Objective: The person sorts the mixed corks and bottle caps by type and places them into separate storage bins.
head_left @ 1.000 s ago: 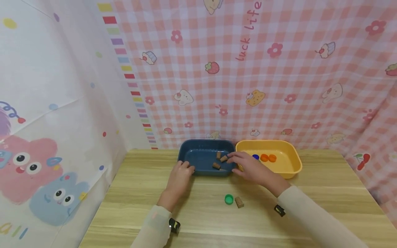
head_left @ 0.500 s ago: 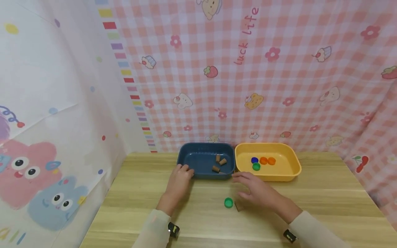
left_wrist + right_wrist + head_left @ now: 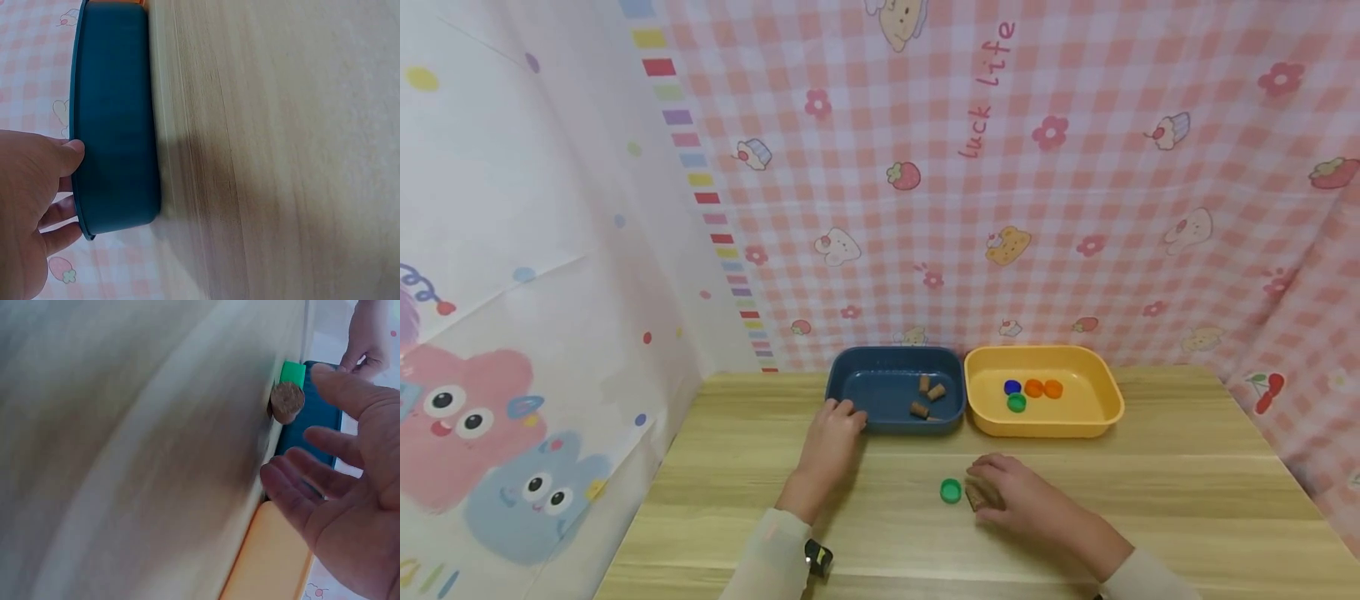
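Note:
At the near left corner of the dark blue tray (image 3: 880, 427), my left hand (image 3: 835, 442) pinches the rim; in the left wrist view its thumb (image 3: 74, 147) lies on the rim's outer side, with fingers over the edge. My right hand (image 3: 1026, 500) is low over the table, thumb and fingers spread around a brown cork (image 3: 975, 495). The right wrist view shows the cork's round end (image 3: 287, 400) apart from those fingers. Just left of the cork lies a green bottle cap (image 3: 951, 491). Several more corks (image 3: 920, 409) lie inside the blue tray.
A yellow tray (image 3: 1097, 421) stands right of the blue one, holding a blue cap (image 3: 1012, 387), a green cap (image 3: 1017, 403) and two orange caps (image 3: 1053, 389). Behind the wooden table (image 3: 722, 500) hangs a pink checked cloth (image 3: 865, 192).
My right hand has drawn back from between the trays toward the front, down to the cork on the table. The left hand has stayed at the blue tray's rim.

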### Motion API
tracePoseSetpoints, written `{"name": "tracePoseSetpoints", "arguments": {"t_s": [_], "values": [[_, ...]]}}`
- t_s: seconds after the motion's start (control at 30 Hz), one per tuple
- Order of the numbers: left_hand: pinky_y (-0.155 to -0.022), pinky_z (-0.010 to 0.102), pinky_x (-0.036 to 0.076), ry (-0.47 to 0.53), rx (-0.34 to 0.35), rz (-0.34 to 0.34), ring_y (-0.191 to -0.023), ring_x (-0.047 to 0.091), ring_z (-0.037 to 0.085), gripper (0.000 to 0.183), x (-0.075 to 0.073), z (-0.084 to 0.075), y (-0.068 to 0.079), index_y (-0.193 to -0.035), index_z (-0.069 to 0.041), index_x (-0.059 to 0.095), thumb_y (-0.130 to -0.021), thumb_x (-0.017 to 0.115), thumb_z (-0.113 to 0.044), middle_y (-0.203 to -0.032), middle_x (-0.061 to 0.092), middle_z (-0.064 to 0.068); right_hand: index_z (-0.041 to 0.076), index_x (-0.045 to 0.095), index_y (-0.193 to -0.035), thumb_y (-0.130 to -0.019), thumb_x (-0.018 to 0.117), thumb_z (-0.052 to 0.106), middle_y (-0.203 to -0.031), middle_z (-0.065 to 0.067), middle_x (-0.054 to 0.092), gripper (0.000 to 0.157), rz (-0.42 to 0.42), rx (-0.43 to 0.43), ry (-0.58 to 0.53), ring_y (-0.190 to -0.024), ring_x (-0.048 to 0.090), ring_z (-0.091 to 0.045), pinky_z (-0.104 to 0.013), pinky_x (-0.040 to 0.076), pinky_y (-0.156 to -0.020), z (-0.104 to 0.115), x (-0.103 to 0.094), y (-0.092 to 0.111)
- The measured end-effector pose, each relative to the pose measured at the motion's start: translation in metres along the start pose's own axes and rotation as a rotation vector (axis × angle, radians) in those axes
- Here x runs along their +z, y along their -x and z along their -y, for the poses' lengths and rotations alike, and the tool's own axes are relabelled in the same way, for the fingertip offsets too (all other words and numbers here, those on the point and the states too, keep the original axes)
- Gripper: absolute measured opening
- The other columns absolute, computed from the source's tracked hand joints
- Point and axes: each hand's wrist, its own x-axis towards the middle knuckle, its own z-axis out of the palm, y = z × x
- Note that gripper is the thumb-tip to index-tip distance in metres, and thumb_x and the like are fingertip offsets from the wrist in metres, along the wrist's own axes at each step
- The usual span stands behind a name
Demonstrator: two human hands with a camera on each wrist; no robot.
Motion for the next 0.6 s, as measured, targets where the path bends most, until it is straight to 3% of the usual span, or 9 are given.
{"name": "tracePoseSetpoints", "arguments": {"t_s": [0.17, 0.43, 0.6], "values": [[-0.070, 0.035, 0.045, -0.007, 0.003, 0.005, -0.073, 0.053, 0.023, 0.011, 0.000, 0.000, 0.000, -0.089, -0.010, 0.079, -0.088, 0.072, -0.001, -0.080, 0.066, 0.006, 0.007, 0.067, -0.126, -0.087, 0.083, 0.027, -0.127, -0.007, 0.063, 0.047, -0.014, 0.026, -0.026, -0.112, 0.061, -0.023, -0.049, 0.053, -0.100, 0.002, 0.007, -0.001], [-0.069, 0.035, 0.046, -0.013, 0.007, -0.017, -0.072, 0.053, 0.024, 0.007, -0.001, -0.001, 0.000, -0.089, -0.009, 0.079, -0.087, 0.076, -0.004, -0.080, 0.066, 0.007, 0.009, 0.070, -0.113, -0.088, 0.080, 0.015, -0.111, 0.001, 0.063, 0.028, -0.037, 0.002, 0.037, -0.098, 0.060, -0.013, -0.038, 0.057, -0.088, 0.001, 0.012, -0.008], [-0.069, 0.036, 0.047, -0.007, 0.006, -0.013, -0.073, 0.054, 0.024, 0.008, -0.001, -0.002, 0.000, -0.090, -0.009, 0.080, -0.087, 0.075, -0.003, -0.081, 0.067, 0.007, 0.010, 0.071, -0.114, -0.087, 0.082, 0.017, -0.109, 0.002, 0.062, 0.030, -0.022, 0.016, 0.027, -0.093, 0.057, -0.010, -0.035, 0.057, -0.084, 0.003, 0.011, -0.011]]}}
